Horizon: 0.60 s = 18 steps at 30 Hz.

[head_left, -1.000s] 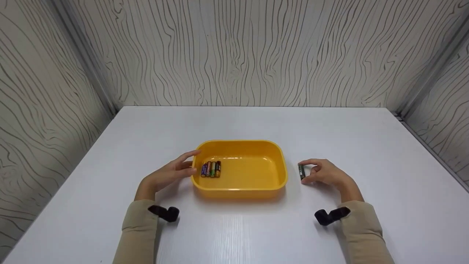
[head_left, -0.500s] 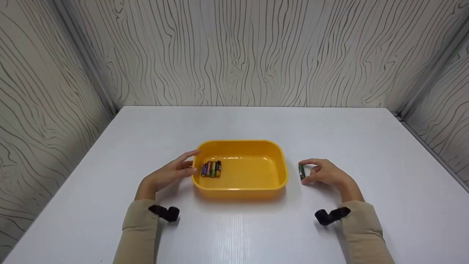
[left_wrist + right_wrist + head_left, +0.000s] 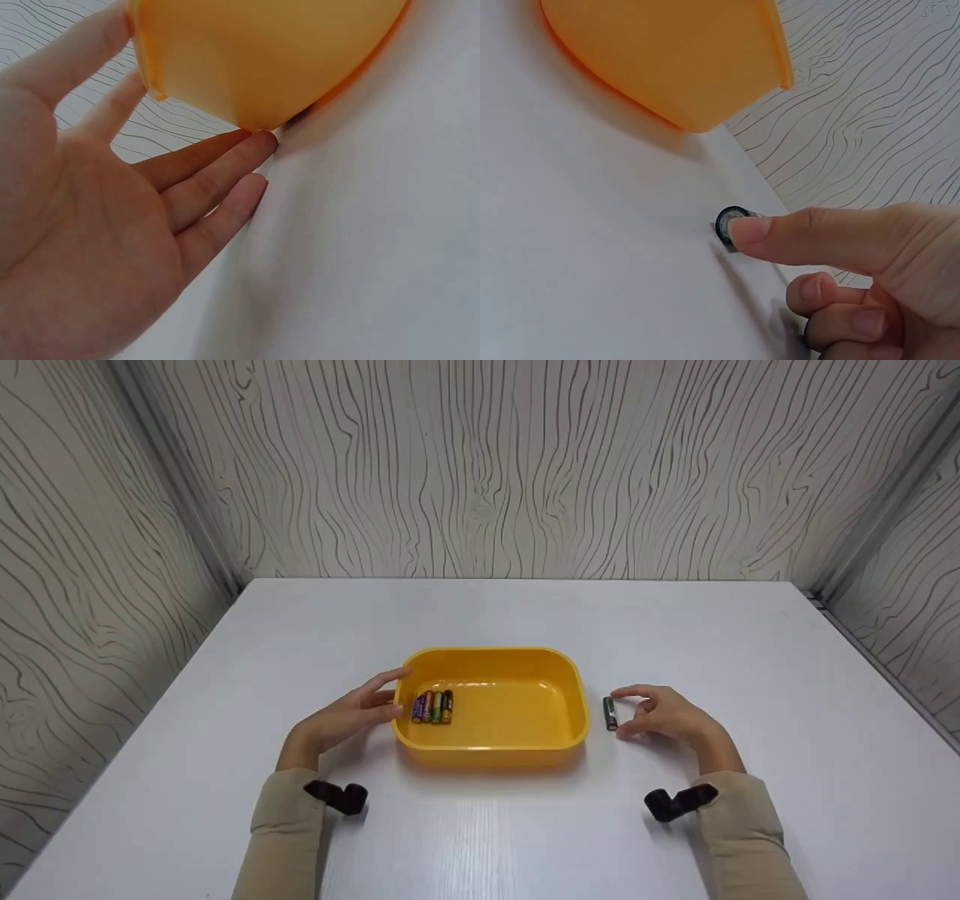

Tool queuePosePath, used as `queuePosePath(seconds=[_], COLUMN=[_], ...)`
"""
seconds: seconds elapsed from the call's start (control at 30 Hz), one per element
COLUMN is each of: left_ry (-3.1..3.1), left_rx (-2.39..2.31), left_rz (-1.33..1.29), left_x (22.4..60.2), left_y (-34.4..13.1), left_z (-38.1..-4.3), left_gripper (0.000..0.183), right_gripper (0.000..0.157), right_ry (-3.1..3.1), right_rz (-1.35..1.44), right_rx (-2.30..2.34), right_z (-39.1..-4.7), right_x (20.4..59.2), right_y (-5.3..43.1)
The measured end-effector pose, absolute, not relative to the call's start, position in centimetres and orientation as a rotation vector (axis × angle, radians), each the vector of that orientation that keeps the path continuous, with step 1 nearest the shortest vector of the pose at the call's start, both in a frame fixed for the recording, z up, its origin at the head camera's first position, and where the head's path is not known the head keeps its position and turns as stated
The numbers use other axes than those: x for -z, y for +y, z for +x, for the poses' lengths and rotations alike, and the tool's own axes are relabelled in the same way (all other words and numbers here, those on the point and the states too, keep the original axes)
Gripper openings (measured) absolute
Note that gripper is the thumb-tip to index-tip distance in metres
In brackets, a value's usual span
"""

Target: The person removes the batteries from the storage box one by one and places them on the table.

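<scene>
A yellow plastic box [image 3: 491,748] stands on the table. My left hand [image 3: 349,718] rests its outstretched fingers against the box's left side, thumb and index at the rim. The left wrist view has the other fingers [image 3: 225,180] low by the box's wall. Inside the box, several batteries [image 3: 432,707] lie side by side at the left. A dark green battery [image 3: 610,714] lies on the table right of the box. My right hand [image 3: 667,714] has thumb and index spread just right of its two ends. In the right wrist view the thumb [image 3: 780,234] overlaps the battery's round end.
The white table [image 3: 480,825] reaches to a wood-patterned wall [image 3: 480,472] at the back, with similar panels at both sides. Black wrist cameras [image 3: 341,796] sit on both beige sleeves [image 3: 742,817].
The green battery has shifted slightly left toward the box, out from between the right thumb and index. Both hands and the box have stayed in place.
</scene>
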<state>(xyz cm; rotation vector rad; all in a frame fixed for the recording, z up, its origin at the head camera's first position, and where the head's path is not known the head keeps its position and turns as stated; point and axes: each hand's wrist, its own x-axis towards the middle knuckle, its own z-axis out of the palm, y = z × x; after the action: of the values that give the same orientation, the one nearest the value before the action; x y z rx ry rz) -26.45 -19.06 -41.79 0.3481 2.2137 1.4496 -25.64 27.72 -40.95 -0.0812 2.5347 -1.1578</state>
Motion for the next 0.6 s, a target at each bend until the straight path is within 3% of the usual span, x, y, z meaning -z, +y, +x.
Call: queuePosePath(seconds=[0.6], left_ry=[2.256], left_rx=[-1.403], left_rz=[0.322], left_x=[41.8], left_y=[-19.1], left_z=[-26.5], left_gripper=[0.061], right_gripper=[0.066], right_ry=[2.577], right_rz=[-0.126], right_rx=[1.142], right_z=[-25.6], right_x=[39.5], right_y=[27.4])
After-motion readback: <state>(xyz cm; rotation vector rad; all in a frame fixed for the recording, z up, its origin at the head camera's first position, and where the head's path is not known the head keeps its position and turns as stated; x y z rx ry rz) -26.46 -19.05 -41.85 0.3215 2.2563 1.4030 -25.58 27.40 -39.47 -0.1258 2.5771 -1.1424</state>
